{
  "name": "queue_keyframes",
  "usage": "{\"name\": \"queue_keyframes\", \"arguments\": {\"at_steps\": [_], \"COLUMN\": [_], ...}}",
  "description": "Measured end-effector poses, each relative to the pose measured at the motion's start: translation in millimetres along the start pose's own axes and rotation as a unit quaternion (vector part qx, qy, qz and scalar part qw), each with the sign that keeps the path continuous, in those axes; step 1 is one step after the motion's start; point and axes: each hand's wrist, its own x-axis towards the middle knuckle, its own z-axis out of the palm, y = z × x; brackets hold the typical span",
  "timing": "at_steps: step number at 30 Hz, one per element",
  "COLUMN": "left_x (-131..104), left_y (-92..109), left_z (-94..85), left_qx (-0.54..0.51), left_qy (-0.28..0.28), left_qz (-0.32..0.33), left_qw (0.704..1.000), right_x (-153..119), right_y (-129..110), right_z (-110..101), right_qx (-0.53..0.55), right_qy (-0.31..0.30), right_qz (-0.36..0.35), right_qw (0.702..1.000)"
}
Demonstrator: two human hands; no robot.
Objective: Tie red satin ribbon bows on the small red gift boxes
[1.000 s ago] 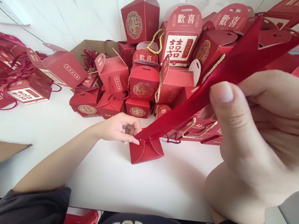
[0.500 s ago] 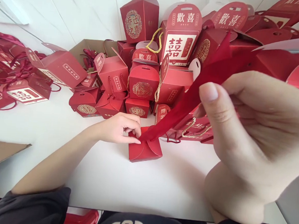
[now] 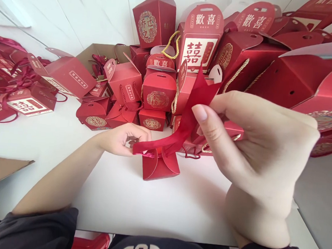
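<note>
A small red box (image 3: pixel 162 168) with curved, folded top flaps sits on the white table in front of me. A wide red ribbon (image 3: pixel 187 122) rises from its top. My right hand (image 3: pixel 247 142) pinches the ribbon near its upper end, between thumb and forefinger, above and to the right of the box. At the box's left top edge my left hand (image 3: pixel 124 139) is closed on a looped part of the same ribbon. Its fingertips are partly hidden behind the ribbon.
Stacked red gift boxes (image 3: pixel 159 91) fill the back of the white table (image 3: pixel 105 204) against a tiled wall. More boxes with ribbons (image 3: pixel 31 100) lie at the left, near a cardboard piece (image 3: pixel 1 171). Large red boxes (image 3: pixel 296 81) stand at the right.
My right hand has moved left and slightly down with the ribbon, which now hangs in a shorter curve. A ribbon loop now extends left to my left hand, which has shifted slightly left.
</note>
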Motion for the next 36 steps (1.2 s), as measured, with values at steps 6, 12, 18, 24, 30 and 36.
{"name": "queue_keyframes", "arguments": {"at_steps": [6, 12, 18, 24, 30, 36], "left_x": [-6.4, -3.3, -0.2, 2.6, 1.5, 0.1], "left_y": [5.2, 4.3, -0.5, -0.5, 0.5, 4.1], "left_z": [-0.2, 1.3, 1.0, 0.4, 3.0, -2.1], "left_qx": [-0.117, -0.118, -0.040, 0.001, 0.017, 0.067], "left_qy": [-0.009, -0.003, 0.003, 0.026, 0.060, 0.039], "left_qz": [-0.106, -0.077, -0.001, 0.011, 0.000, -0.016], "left_qw": [0.987, 0.990, 0.999, 1.000, 0.998, 0.997], "right_x": [0.0, -0.4, -0.1, 0.0, 0.8, -0.5], "right_y": [0.4, 0.9, 1.6, 1.6, 1.9, 1.7], "right_z": [1.3, -1.0, -2.3, -3.4, -3.9, -4.6], "right_qx": [-0.018, -0.022, -0.021, -0.022, -0.009, -0.014], "right_qy": [0.011, 0.007, 0.009, 0.009, 0.023, 0.012], "right_qz": [-0.012, -0.016, -0.019, 0.002, 0.000, 0.007], "right_qw": [1.000, 1.000, 1.000, 1.000, 1.000, 1.000]}}
